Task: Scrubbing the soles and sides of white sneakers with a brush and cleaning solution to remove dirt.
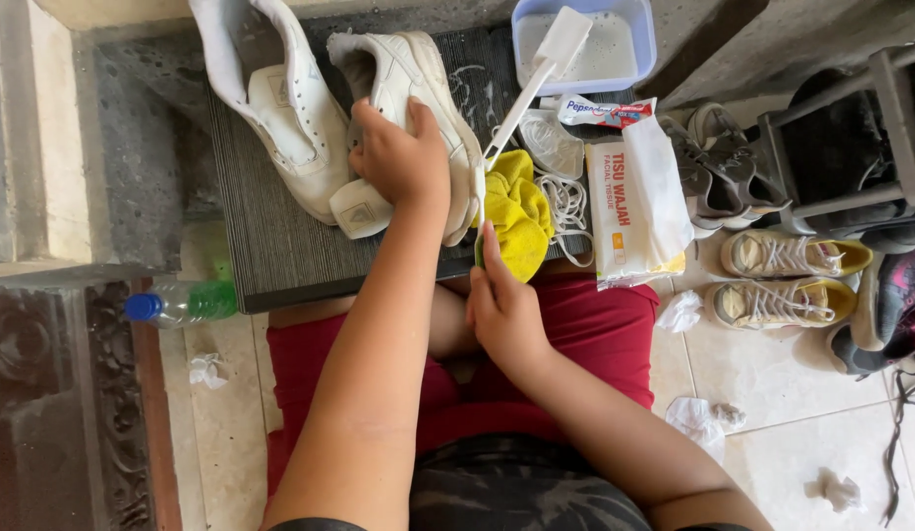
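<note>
**Sneaker under the left hand, brush handle in the right**

Sneaker (418,88) is lying on the dark mat (280,246) at about 12 o'clock from the lap, toe pointing away. The left hand (398,157) is pressing down on it, fingers curled closed over the heel. The right hand (501,305) is sitting at about 1 o'clock, fingers pinching the lower end of the white brush (536,79) — its head is resting over the blue tub (644,39) of cloudy water at the top.

Judging by looks, the shoe is light, with a soft upper and a stiffer sole, probably slick where wet; the heel or the sole edge seems the firmest place to hold. The brush looks stiff and light.

Counting: two white sneakers on the mat — the second (280,108) at 11 o'clock — one brush, one tub, one yellow cloth (521,211) just beside the right hand, one tissue pack (634,197) at 2 o'clock, one bottle (177,303) at 9 o'clock.
</note>
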